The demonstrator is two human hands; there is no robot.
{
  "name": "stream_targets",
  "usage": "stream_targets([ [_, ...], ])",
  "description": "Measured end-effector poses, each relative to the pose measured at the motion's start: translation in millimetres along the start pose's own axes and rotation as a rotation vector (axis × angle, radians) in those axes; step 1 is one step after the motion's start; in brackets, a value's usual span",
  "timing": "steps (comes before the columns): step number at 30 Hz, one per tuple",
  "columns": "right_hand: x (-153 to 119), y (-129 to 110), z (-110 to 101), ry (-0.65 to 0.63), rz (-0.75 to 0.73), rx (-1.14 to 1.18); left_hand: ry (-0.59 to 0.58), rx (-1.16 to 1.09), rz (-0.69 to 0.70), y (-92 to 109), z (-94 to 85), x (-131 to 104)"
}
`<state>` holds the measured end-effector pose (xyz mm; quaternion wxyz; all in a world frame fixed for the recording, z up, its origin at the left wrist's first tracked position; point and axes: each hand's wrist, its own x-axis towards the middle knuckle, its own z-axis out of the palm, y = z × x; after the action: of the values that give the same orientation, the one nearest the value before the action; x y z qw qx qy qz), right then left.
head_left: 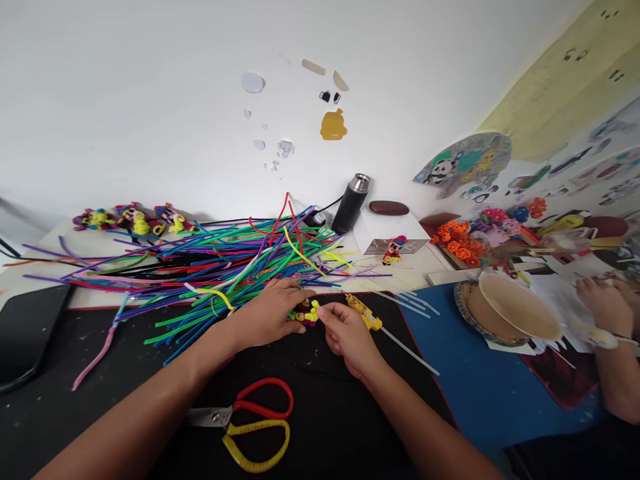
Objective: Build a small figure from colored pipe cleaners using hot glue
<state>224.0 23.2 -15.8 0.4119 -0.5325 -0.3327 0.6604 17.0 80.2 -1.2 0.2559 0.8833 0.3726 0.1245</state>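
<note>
Over the black mat, my left hand (275,310) is closed around a small pipe-cleaner figure (307,312) with yellow and dark red parts; my fingers hide some of it. My right hand (350,337) pinches the yellow end of the same figure between thumb and fingertips. Just beyond the right hand lies a yellow hot glue gun (364,312) with a long glue stick (410,351) out of its back. Large scissors (245,419) with one red and one yellow handle lie nearer to me. A heap of colourful pipe cleaners (235,257) spreads behind my left hand.
Several finished figures (137,220) lie at the back left, and another figure (395,248) leans on a white box (387,227). A black thermos (351,203) stands beside it. At right are loose glue sticks (415,303), a bowl (520,310) and a co-worker's hands (605,303).
</note>
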Motion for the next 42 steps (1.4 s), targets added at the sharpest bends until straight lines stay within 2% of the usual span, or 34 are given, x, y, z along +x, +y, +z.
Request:
stream_targets([
  [10,6,1,-4,0.033,0.012,-0.050,0.026,-0.023,0.073,1,5.5,-9],
  [26,14,16,4,0.022,-0.063,-0.178,0.015,0.050,0.056,5,6.5,-13],
  [42,13,21,2,0.009,-0.078,-0.176,0.024,0.031,0.069,4,8.9,-13],
])
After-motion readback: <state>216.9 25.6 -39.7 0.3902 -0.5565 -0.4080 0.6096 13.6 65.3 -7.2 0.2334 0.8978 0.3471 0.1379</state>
